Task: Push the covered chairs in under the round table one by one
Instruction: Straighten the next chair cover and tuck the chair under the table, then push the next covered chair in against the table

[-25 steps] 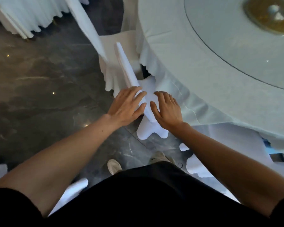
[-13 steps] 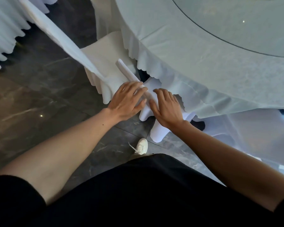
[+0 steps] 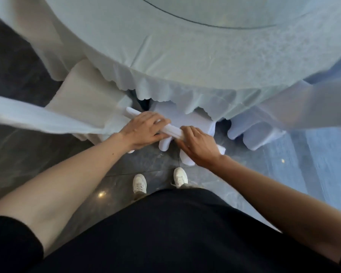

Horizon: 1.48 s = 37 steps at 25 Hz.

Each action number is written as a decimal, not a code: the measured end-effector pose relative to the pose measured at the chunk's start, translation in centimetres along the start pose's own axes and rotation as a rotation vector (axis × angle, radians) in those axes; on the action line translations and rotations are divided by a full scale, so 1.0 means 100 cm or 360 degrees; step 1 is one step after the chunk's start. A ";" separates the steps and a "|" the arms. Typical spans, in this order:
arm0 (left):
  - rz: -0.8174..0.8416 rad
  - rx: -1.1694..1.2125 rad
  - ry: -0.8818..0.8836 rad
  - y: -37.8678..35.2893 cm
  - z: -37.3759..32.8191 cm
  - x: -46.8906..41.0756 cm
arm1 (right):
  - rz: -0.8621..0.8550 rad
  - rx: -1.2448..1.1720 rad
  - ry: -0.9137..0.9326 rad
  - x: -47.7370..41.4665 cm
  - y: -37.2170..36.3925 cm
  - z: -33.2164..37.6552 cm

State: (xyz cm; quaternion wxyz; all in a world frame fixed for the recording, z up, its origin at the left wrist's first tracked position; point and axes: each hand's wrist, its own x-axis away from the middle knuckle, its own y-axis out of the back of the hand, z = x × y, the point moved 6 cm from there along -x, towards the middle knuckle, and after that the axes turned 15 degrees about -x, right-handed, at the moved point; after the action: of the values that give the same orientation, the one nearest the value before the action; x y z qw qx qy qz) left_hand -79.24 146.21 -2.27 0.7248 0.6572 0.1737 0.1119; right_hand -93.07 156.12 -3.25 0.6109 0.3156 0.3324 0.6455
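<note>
A white covered chair (image 3: 187, 120) stands right below me, its seat mostly hidden under the scalloped hem of the pale tablecloth on the round table (image 3: 185, 62). The top of its backrest runs slantwise between my hands. My left hand (image 3: 144, 131) is wrapped over the left part of that top edge. My right hand (image 3: 197, 146) grips the right part of it. A second covered chair (image 3: 83, 99) sits at the left, its seat partly under the cloth. A third covered chair (image 3: 258, 131) is at the right.
The floor is dark polished stone (image 3: 18, 154) with light reflections. My two white shoes (image 3: 140, 183) stand just behind the chair I hold. A glass turntable edge (image 3: 205, 26) shows on the table top.
The chair has gone further in under the table, and I have stepped up behind it. Both hands have stayed on the backrest top, now closed around it.
</note>
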 end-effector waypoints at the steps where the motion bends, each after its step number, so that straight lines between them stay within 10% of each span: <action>1: 0.0012 0.0055 -0.0052 0.001 0.008 -0.002 | -0.0025 0.0047 -0.0071 0.000 -0.001 0.002; 15: -0.0136 -0.0081 -0.0149 -0.002 -0.003 0.000 | -0.0209 0.0301 -0.0321 0.015 -0.003 0.011; 28: -0.0109 -0.0032 0.0151 0.014 -0.252 -0.041 | -0.0026 0.0109 0.0141 0.203 0.086 -0.125; 37: 0.0104 0.0155 0.0421 0.026 -0.288 -0.037 | -0.0119 -0.0272 -0.0004 0.227 0.101 -0.136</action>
State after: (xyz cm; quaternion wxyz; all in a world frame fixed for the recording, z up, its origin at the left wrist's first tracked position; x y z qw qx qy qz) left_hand -93.97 171.36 -1.46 0.6590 0.6763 0.2514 0.2124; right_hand -111.22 177.90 -2.90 0.6596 0.2505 0.2870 0.6479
